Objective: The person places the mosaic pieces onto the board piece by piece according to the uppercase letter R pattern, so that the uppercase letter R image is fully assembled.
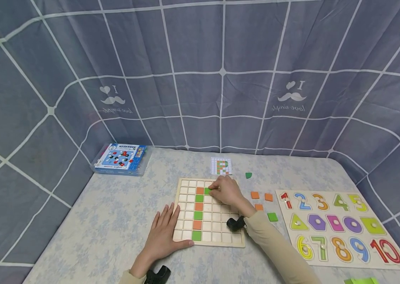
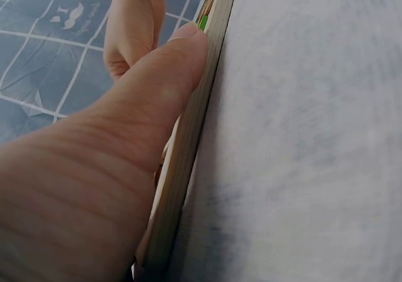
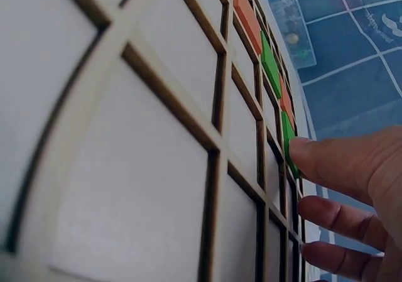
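Observation:
A wooden grid board (image 1: pixel 217 227) lies on the table with a column of green and orange square tiles set in its cells, among them an orange tile (image 1: pixel 197 225). My right hand (image 1: pixel 226 191) reaches over the board's far part, its thumb and fingertips at a green square tile (image 1: pixel 207 191) beside the column's top orange tile. In the right wrist view the thumb meets the edge of that green tile (image 3: pixel 289 141). My left hand (image 1: pixel 164 232) rests along the board's left edge, fingers straight, thumb against the near corner (image 2: pixel 188 43).
Behind the board lies a small pattern card (image 1: pixel 221 166), with a green rounded piece (image 1: pixel 248 175) to its right. Loose orange tiles (image 1: pixel 255 195) and a green tile (image 1: pixel 272 217) lie right of the board. Farther right is a number puzzle (image 1: pixel 342 232); a boxed set (image 1: pixel 122 159) sits back left.

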Demonstrator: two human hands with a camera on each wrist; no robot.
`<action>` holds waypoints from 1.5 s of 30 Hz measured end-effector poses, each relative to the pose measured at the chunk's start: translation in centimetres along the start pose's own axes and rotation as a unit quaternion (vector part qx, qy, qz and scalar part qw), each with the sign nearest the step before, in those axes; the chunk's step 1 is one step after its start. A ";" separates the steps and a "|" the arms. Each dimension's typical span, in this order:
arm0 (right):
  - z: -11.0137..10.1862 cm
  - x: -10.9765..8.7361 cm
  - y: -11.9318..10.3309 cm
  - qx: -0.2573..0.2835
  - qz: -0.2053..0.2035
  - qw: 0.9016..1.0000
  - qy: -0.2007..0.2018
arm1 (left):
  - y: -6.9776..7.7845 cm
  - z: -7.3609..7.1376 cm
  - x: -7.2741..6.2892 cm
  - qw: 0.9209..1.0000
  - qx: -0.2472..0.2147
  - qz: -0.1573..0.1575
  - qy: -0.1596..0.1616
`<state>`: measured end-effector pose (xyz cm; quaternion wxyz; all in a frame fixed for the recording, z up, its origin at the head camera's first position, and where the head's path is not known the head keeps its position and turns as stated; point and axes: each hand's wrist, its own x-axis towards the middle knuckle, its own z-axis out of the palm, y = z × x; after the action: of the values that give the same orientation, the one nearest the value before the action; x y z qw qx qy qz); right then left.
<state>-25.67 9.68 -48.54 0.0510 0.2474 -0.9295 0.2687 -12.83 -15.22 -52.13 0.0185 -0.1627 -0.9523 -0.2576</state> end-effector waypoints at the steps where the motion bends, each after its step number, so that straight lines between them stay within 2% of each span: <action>1: 0.0 -0.1 0.0 0.002 0.001 1.000 -0.002 | 0.0 0.0 0.0 1.000 0.000 0.000 0.000; 6: 0.1 -0.7 0.2 0.005 0.001 1.000 -0.011 | 0.1 -0.1 0.0 1.000 -0.001 -0.002 -0.002; 10: 0.1 -1.1 0.6 0.017 -0.002 1.000 0.000 | 0.1 -0.1 0.0 1.000 -0.002 -0.003 -0.005; 20: -1.7 -2.6 2.0 0.063 0.024 0.994 0.089 | -0.1 -0.2 0.0 1.000 0.001 0.002 -0.001; 25: -2.9 -3.8 3.1 0.060 0.037 0.988 0.140 | -0.2 -0.1 0.0 1.000 0.002 0.003 -0.003; 28: -3.6 -4.5 3.9 0.052 0.045 0.986 0.155 | -0.2 -0.1 0.1 1.000 0.001 0.001 -0.006; 36: -5.1 -6.1 5.4 0.050 0.115 0.981 0.149 | -0.1 -0.2 0.0 1.000 -0.006 -0.005 -0.008; 41: -5.6 -6.8 6.0 0.041 0.139 0.979 0.141 | 0.0 -0.3 0.0 1.000 -0.008 -0.004 -0.005; 45: -5.8 -7.2 6.4 0.031 0.156 0.980 0.119 | 0.0 -0.3 0.0 1.000 -0.008 0.000 -0.006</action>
<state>-22.70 20.56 -48.33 0.1107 0.0673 -0.9353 0.3293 -12.86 -15.35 -51.87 0.0117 -0.1641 -0.9504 -0.2641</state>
